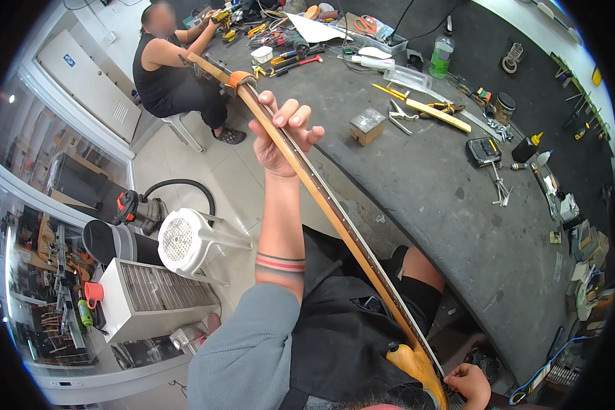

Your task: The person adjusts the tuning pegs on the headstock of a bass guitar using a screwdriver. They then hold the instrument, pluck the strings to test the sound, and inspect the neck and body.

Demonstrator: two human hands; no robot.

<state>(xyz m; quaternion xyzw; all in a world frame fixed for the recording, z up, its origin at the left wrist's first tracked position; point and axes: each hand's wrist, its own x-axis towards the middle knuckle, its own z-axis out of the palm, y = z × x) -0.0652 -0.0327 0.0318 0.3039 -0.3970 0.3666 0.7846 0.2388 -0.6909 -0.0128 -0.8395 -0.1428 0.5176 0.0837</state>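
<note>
I hold a long guitar neck (335, 215) with a dark fretboard and pale wood sides; it runs from my lap up to the far left, with an orange clamp (238, 80) near its head. My left hand (280, 133) wraps around the neck from below, fingers curled over the fretboard. My right hand (470, 383) rests closed at the yellow body end (417, 362) of the instrument, near the lower edge.
A dark grey workbench (458, 205) curves along the right, with a wooden block (367, 126), pliers, screwdrivers, a green bottle (441, 56) and several hand tools. Another person (174, 72) sits at its far end. A white stool (191, 239) and vacuum (133, 208) stand on the floor, left.
</note>
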